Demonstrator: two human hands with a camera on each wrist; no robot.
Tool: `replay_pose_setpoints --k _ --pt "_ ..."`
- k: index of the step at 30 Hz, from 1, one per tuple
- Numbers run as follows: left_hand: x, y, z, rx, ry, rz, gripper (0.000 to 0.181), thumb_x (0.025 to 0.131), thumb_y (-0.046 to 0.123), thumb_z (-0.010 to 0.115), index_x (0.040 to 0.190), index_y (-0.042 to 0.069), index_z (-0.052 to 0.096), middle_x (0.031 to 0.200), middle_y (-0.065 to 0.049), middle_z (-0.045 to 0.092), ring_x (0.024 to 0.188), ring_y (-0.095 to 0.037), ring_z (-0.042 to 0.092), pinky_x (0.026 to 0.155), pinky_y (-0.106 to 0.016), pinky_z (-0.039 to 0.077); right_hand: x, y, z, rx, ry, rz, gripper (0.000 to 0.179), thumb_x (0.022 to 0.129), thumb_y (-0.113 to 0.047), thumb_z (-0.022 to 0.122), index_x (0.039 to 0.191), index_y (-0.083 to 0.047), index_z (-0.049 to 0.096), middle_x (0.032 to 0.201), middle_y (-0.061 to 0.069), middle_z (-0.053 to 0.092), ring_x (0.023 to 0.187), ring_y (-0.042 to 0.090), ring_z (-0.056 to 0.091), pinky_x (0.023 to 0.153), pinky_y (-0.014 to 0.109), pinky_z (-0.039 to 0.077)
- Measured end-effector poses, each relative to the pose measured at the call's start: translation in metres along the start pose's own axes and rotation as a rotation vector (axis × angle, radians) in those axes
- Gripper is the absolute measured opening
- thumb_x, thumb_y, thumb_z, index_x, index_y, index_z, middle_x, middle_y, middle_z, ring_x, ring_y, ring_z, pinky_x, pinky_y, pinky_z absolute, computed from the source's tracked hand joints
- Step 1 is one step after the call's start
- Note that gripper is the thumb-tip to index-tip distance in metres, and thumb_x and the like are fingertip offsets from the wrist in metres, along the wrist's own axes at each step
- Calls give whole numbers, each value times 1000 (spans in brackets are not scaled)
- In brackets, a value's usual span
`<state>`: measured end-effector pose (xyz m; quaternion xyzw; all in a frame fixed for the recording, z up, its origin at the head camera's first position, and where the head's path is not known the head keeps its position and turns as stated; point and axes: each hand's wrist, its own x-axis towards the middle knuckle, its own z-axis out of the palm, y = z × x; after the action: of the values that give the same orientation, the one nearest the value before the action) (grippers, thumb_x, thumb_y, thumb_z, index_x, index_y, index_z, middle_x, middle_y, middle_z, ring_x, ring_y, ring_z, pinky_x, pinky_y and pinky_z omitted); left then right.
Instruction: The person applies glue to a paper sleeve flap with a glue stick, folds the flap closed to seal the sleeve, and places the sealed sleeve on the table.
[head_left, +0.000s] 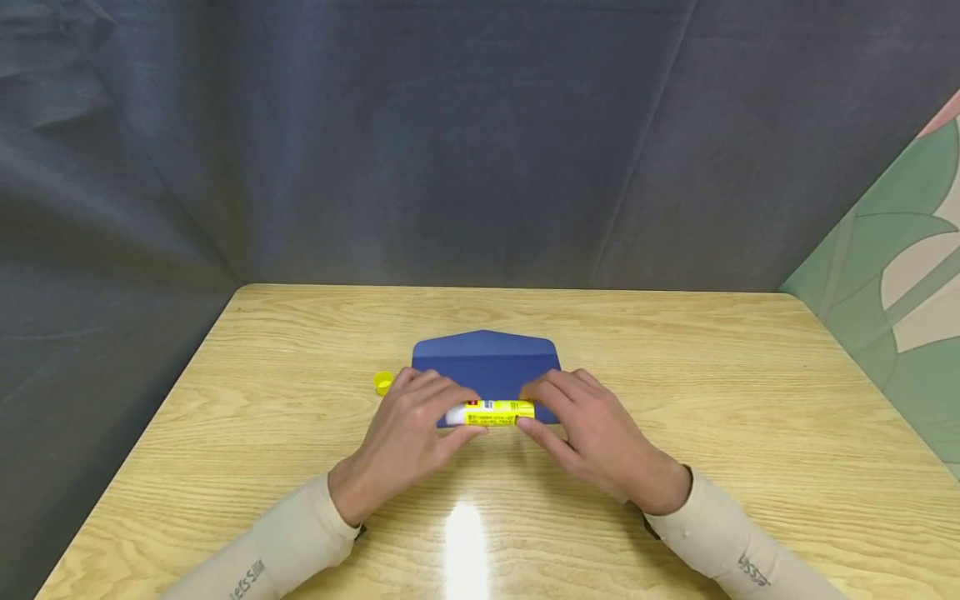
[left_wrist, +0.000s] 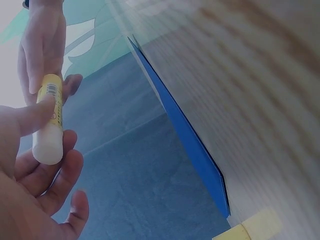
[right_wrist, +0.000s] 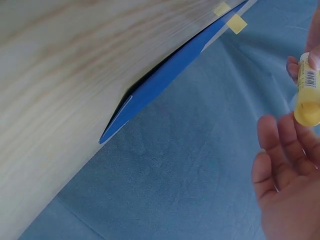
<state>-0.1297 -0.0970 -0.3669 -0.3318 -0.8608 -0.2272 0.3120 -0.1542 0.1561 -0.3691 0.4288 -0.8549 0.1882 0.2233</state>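
Observation:
A yellow-and-white glue stick [head_left: 498, 412] lies level between my two hands, raised over the table. My left hand [head_left: 416, 425] pinches its white end between thumb and fingers. At the yellow end, the thumb and fingertips of my right hand [head_left: 603, 429] grip it. Just beyond and partly behind the hands, a blue envelope [head_left: 483, 371] lies on the table with its pointed flap spread away from me. A small yellow cap [head_left: 383, 382] sits left of the envelope, close to my left hand. In the left wrist view the white end of the glue stick [left_wrist: 48, 145] faces the camera.
The light wood table [head_left: 300, 350] extends around the hands on all sides. Dark cloth [head_left: 465, 150] hangs behind its far edge and along the left. A green leaf-patterned panel [head_left: 892, 250] stands at the right.

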Motion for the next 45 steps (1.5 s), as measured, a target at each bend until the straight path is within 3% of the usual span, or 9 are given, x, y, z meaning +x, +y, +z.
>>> replay_pose_setpoints --k 9,18,45 --pt "0 1 -1 12 -14 -39 32 72 32 88 94 13 75 84 5 74 76 -10 63 75 -31 44 2 0 -1 19 41 -9 31 95 -43 65 109 -15 65 105 -4 65 87 10 60 78 29 48" --pt "0 1 0 9 -8 -35 32 74 33 86 95 12 74 86 3 75 76 -11 63 75 -31 45 2 2 0 10 97 -49 33 92 -41 70 107 -12 66 102 -3 66 84 10 60 76 28 48" --pt "1 2 0 11 -19 -27 32 75 35 86 94 13 75 84 4 74 77 -11 64 75 -30 46 2 2 3 -60 80 -103 40 102 -47 50 105 -10 65 95 -2 63 85 15 59 79 32 48"
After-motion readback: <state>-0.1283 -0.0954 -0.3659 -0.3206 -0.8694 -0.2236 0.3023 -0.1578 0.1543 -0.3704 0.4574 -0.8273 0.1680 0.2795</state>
